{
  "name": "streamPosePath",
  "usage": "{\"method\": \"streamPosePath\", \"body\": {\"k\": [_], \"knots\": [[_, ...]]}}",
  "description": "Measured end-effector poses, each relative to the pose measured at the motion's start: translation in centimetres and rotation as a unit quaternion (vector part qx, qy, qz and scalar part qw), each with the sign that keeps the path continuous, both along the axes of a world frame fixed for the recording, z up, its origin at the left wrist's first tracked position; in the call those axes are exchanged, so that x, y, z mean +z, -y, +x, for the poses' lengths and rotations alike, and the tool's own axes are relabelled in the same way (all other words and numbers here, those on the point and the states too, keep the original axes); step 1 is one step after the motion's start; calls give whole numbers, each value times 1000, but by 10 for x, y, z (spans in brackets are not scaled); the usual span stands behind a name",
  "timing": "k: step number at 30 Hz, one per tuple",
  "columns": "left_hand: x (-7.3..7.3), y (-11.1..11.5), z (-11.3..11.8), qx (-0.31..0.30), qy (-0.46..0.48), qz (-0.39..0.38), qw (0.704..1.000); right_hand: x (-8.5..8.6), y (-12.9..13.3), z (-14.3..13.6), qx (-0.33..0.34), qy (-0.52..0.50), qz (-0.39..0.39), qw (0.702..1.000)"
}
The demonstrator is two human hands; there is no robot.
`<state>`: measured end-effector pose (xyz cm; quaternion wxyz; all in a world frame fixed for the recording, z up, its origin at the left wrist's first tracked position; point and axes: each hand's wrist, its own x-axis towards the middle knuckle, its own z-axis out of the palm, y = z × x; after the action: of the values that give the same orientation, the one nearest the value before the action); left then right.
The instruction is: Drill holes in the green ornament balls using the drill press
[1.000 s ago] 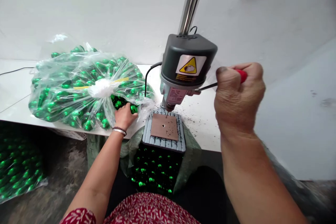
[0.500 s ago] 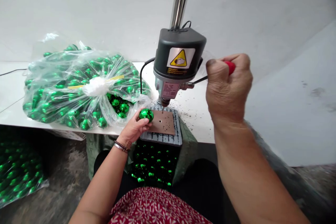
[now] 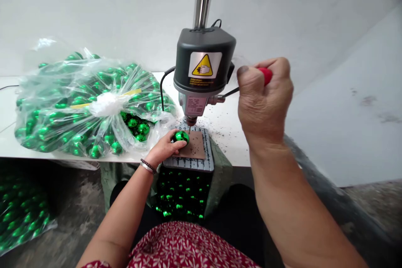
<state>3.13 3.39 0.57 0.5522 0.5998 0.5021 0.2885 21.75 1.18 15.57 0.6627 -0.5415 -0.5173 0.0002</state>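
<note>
A shiny green bauble (image 3: 181,137) is gripped in my left hand (image 3: 166,147), just left of the drill bit (image 3: 189,130). Beneath it lies a brown board (image 3: 197,150) on the grey slotted base (image 3: 205,164) of a small drill press (image 3: 204,65). My right hand (image 3: 266,100) is wrapped around the red knob (image 3: 267,76) of the press's feed lever, to the right of the motor housing. Whether the bauble touches the board, I cannot tell.
On the white table (image 3: 237,146) a tied clear bag (image 3: 78,109) of green baubles fills the left. Dark shavings lie around the base. Many green baubles (image 3: 182,197) sit below the press, between my legs. Another bag (image 3: 21,213) stands on the floor at lower left.
My left hand has moved the bauble right over the board, closer to the drill bit, covering the board's hole. My right hand stays on the lever knob. The whole view has shifted slightly.
</note>
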Motion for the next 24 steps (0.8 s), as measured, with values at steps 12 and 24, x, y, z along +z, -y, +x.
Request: {"method": "streamPosePath", "body": {"k": [12,24], "knots": [[6,-6,20,-38,-183,152,971,-3,0,1,-2,13,7,1000],[-6,-8,22,-20,-108,129,986,-14,17,-1,-11,25,18,999]]}}
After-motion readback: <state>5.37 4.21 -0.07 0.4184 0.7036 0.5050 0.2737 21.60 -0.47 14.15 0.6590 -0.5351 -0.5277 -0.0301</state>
